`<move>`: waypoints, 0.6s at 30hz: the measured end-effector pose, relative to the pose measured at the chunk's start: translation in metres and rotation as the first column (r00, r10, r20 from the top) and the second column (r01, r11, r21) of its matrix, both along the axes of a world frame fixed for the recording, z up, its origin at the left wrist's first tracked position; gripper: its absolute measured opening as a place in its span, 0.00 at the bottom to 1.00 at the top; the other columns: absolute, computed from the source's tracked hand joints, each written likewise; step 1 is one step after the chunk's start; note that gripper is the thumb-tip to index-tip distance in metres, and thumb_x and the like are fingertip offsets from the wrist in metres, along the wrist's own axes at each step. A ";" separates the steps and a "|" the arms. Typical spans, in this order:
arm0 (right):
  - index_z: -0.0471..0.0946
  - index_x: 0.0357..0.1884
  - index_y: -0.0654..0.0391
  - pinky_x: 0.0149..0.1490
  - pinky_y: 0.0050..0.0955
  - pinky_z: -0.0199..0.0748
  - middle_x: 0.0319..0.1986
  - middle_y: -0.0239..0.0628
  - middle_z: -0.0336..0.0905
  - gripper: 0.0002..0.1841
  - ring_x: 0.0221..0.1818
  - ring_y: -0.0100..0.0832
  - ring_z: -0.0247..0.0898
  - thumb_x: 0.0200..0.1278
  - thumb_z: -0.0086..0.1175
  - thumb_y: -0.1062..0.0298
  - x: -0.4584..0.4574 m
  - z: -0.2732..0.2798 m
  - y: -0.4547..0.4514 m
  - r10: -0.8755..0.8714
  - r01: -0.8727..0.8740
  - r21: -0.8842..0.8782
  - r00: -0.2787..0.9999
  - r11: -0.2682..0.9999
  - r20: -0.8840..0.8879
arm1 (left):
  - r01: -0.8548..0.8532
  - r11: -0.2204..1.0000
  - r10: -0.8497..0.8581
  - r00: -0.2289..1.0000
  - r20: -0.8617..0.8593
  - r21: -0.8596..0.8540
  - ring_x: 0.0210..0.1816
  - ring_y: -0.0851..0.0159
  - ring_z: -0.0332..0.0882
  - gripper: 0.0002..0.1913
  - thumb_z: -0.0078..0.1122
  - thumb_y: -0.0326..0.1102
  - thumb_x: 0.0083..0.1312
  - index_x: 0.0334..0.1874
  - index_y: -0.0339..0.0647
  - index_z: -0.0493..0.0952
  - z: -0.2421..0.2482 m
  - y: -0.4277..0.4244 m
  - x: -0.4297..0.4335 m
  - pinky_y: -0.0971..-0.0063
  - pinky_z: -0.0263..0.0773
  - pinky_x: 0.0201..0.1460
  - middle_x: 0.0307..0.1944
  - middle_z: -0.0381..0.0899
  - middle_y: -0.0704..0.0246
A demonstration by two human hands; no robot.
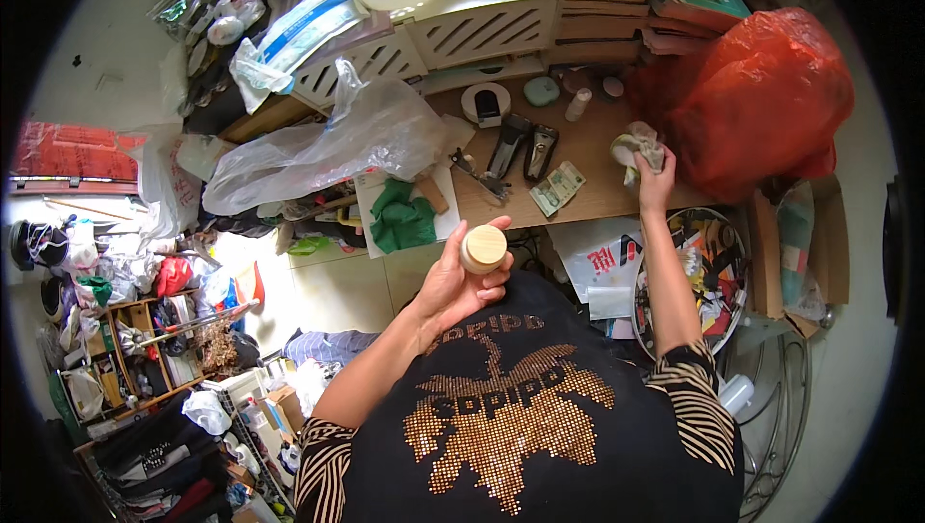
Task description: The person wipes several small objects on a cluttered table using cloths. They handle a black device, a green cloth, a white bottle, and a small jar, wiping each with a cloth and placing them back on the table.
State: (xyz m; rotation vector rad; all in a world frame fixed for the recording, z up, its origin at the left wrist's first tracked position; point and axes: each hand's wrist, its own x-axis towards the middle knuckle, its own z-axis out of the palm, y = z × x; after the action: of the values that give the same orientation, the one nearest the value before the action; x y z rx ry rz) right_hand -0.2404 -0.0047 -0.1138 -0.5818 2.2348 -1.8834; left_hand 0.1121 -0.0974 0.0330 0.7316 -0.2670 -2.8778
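Observation:
A small round jar [484, 248] with a pale wood-look lid is gripped in my left hand [455, 284], in front of my chest and short of the desk's near edge. My right hand [657, 176] holds a crumpled light-coloured cloth [639, 147] above the right part of the wooden desk [470, 209]. Between the two hands, a green banknote [558, 188] lies near the desk edge. Behind it are two dark electric shavers or clippers [540, 152] and a small white bottle [578, 105]. A round white object with a black part [485, 104] sits farther back.
A large red plastic bag [766, 104] bulges at the desk's right end. Left of the shavers lie a translucent plastic bag [340, 140] and a green cloth [401, 216]. White slatted boxes [484, 28] line the back. Below my right forearm stands a round container of small items [723, 328].

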 end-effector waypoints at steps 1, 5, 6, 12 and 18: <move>0.71 0.51 0.62 0.54 0.26 0.67 0.45 0.37 0.75 0.22 0.46 0.28 0.70 0.55 0.62 0.70 0.019 0.019 0.010 0.088 -0.094 -0.201 0.995 0.975 -0.036 | 0.017 1.000 -0.017 1.000 0.011 -0.008 0.26 0.73 0.58 0.27 0.33 0.59 0.72 0.65 0.51 0.63 -0.002 0.000 -0.004 0.83 0.58 0.24 0.32 0.69 0.67; 0.72 0.51 0.57 0.52 0.24 0.68 0.43 0.32 0.74 0.21 0.45 0.24 0.69 0.53 0.59 0.71 0.107 0.110 0.053 0.361 -0.312 -0.247 0.914 0.918 0.186 | 0.157 0.987 -0.157 0.988 -0.002 -0.040 0.26 0.74 0.61 0.29 0.32 0.61 0.72 0.61 0.46 0.66 -0.013 0.004 -0.028 0.82 0.59 0.25 0.32 0.69 0.69; 0.73 0.50 0.55 0.52 0.26 0.68 0.44 0.33 0.72 0.23 0.45 0.26 0.68 0.49 0.62 0.70 0.127 0.129 0.056 0.451 -0.416 -0.232 0.884 0.879 0.121 | 0.201 0.979 -0.202 0.979 -0.022 -0.035 0.27 0.73 0.64 0.29 0.32 0.61 0.72 0.61 0.46 0.66 -0.016 0.006 -0.035 0.82 0.61 0.25 0.33 0.70 0.69; 0.75 0.44 0.57 0.51 0.34 0.70 0.43 0.42 0.69 0.17 0.46 0.45 0.71 0.51 0.62 0.69 0.197 0.151 0.030 0.483 -0.497 0.016 0.836 0.868 -0.259 | 0.139 0.966 -0.094 0.975 0.202 -0.220 0.51 0.67 0.73 0.18 0.46 0.40 0.71 0.59 0.41 0.65 -0.027 0.035 -0.053 0.74 0.72 0.50 0.50 0.71 0.68; 0.72 0.40 0.62 0.40 0.22 0.69 0.28 0.34 0.77 0.10 0.33 0.20 0.70 0.61 0.58 0.68 0.198 0.145 0.044 0.176 -0.167 -0.068 0.970 0.984 0.167 | 0.259 0.648 -0.172 0.966 0.193 -0.716 0.52 0.67 0.71 0.17 0.42 0.31 0.72 0.61 0.35 0.63 -0.039 0.050 -0.068 0.74 0.65 0.58 0.51 0.73 0.66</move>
State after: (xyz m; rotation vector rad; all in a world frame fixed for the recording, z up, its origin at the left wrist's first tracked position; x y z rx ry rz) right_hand -0.0423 0.0396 0.0309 -0.5757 1.9660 -1.8366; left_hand 0.0440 -0.0475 -0.0060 0.7013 -1.5254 -2.5318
